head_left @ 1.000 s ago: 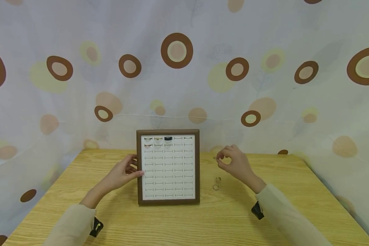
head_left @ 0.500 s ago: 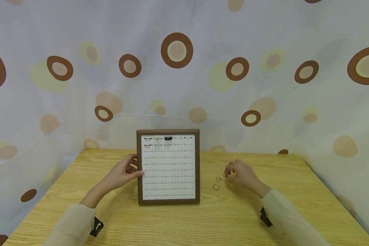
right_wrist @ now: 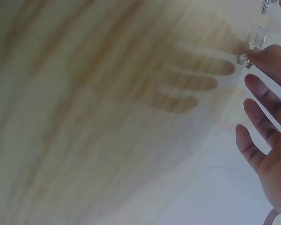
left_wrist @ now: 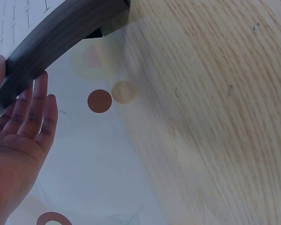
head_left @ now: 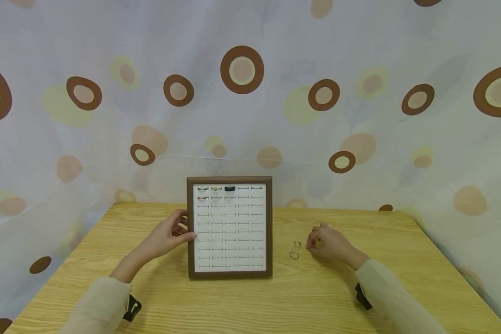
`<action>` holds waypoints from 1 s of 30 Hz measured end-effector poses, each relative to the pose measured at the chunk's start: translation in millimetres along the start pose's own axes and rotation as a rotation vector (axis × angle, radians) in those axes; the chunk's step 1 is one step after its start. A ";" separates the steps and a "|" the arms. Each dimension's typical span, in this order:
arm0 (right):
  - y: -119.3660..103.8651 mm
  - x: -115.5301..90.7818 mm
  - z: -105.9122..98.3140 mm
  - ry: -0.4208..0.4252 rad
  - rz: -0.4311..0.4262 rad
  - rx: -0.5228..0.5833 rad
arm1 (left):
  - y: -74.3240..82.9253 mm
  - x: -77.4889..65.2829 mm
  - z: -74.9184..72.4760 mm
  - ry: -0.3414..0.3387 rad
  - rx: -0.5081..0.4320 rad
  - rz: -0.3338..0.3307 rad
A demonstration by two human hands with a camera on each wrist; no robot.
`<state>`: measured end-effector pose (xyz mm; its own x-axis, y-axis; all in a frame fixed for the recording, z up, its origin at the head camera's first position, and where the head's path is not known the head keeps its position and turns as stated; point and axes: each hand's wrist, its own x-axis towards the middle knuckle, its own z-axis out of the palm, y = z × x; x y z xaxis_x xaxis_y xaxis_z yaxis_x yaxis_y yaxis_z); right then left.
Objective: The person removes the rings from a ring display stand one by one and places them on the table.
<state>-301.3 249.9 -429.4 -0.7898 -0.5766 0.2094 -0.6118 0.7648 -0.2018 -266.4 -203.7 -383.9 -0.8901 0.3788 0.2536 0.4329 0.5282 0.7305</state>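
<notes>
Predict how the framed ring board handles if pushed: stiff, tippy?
The board is probably stiff: its brown frame looks straight-edged in the head view. It may tip if released, since it stands up from the table with the left hand gripping one side.

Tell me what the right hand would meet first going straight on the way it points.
The right hand would likely meet the farther loose ring first, just ahead of its fingertips; exact depth is unclear.
</notes>
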 end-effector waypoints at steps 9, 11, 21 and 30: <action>2.9 -0.2 0.8 -0.033 -0.008 0.037 | 0.9 0.5 0.5 -0.003 -0.016 -0.003; 3.2 0.3 0.6 -0.038 -0.006 0.036 | 0.4 0.5 0.6 -0.002 -0.013 -0.004; -8.2 9.9 -17.3 0.000 0.013 0.066 | 0.1 0.7 0.3 0.001 -0.013 0.005; -26.2 27.2 -45.0 0.159 -0.072 0.006 | -1.0 0.5 0.6 0.004 -0.005 0.004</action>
<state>-304.7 227.1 -375.3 -0.7272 -0.5769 0.3719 -0.6673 0.7212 -0.1862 -267.1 -203.6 -384.8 -0.8889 0.3777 0.2592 0.4358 0.5226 0.7328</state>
